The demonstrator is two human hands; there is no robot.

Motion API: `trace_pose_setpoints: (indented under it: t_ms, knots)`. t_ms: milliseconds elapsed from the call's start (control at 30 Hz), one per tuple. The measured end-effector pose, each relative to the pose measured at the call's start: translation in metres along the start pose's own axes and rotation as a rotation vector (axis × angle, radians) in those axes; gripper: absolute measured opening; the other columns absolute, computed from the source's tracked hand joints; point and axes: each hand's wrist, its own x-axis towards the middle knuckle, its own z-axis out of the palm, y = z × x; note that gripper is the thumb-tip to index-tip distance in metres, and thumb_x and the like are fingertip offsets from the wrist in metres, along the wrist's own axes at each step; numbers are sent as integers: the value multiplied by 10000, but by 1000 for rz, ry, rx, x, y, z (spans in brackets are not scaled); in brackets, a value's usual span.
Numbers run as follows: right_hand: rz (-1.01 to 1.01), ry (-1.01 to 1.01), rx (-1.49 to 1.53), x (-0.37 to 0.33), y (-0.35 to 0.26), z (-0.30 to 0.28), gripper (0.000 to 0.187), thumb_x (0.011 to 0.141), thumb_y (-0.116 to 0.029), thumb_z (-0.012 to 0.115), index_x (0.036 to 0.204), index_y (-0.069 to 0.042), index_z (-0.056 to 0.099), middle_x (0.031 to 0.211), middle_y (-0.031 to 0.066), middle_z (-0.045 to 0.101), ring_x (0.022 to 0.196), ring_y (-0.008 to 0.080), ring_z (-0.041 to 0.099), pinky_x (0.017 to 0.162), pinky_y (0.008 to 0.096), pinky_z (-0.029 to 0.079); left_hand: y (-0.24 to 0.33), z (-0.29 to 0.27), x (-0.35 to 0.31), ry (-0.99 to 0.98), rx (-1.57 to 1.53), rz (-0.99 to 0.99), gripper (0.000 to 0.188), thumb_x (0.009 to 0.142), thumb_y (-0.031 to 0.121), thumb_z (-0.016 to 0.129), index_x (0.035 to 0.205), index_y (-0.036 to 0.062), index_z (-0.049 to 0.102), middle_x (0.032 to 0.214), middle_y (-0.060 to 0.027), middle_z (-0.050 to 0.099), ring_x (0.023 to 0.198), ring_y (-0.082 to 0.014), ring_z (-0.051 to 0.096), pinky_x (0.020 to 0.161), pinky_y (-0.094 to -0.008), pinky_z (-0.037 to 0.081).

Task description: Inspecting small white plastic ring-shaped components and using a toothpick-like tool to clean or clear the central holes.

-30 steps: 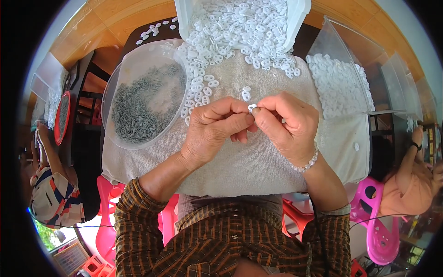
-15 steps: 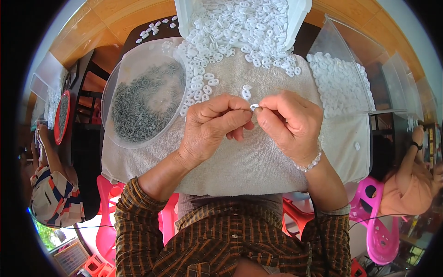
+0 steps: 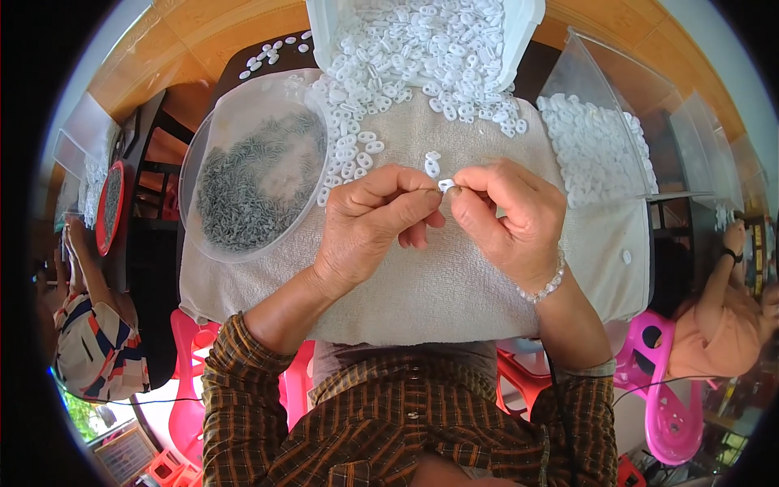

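Observation:
Over the middle of the towel my two hands meet fingertip to fingertip. Between thumb and forefinger my right hand [image 3: 516, 217] pinches a small white plastic piece [image 3: 445, 186]. My left hand [image 3: 369, 223] is also closed in a pinch, its fingertips at the left end of that piece; anything else in them is too small to make out. Just beyond the fingertips lie two loose white two-hole plastic pieces [image 3: 432, 167]. To the left of my left hand stands a round clear tub [image 3: 188, 213] with many small grey screws [image 3: 235, 207].
A white bin [image 3: 529, 36] tipped toward me spills white two-hole pieces onto the beige towel [image 3: 406, 300]. At the right is a clear box [image 3: 604, 69] of white pieces. One white piece [image 3: 626, 257] lies near the towel's right edge. Other people sit at both sides.
The white piece between my fingertips has turned slightly and shows more of its face. Both hands stay in nearly the same place.

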Motion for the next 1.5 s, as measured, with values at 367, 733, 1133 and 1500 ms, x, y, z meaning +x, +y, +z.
trace_pose_setpoints:
  t_ms: [367, 733, 1133, 1500]
  knots:
    - [-6, 17, 0, 0, 2, -3, 64, 706, 52, 621, 755, 10, 620, 652, 49, 580, 513, 96, 498, 454, 219, 373, -3, -2, -1, -65, -61, 24, 103, 844, 17, 586, 941, 17, 620, 754, -82, 650, 558, -103, 578, 492, -205, 446]
    - [-24, 33, -37, -1, 1, 0, 89, 671, 36, 649, 712, -28, 605, 584, 31, 536, 474, 109, 491, 430, 234, 373, -1, -2, -1, -50, -20, 3, 98, 840, 7, 585, 930, 19, 622, 753, -74, 652, 569, -93, 582, 498, -201, 446]
    - [-102, 37, -134, 0, -4, 2, 96, 664, 38, 645, 715, -30, 601, 579, 39, 514, 469, 132, 481, 430, 254, 365, -1, 1, -3, -35, -10, 3, 55, 827, 8, 590, 861, 5, 633, 732, -47, 640, 549, -89, 567, 486, -198, 439]
    - [-192, 7, -266, -1, -2, 4, 130, 645, -20, 657, 681, -73, 544, 583, 34, 510, 518, 182, 518, 442, 297, 419, 4, 2, -4, 2, 88, -23, 54, 821, -3, 581, 831, 8, 632, 691, -42, 629, 519, -80, 556, 453, -194, 408]
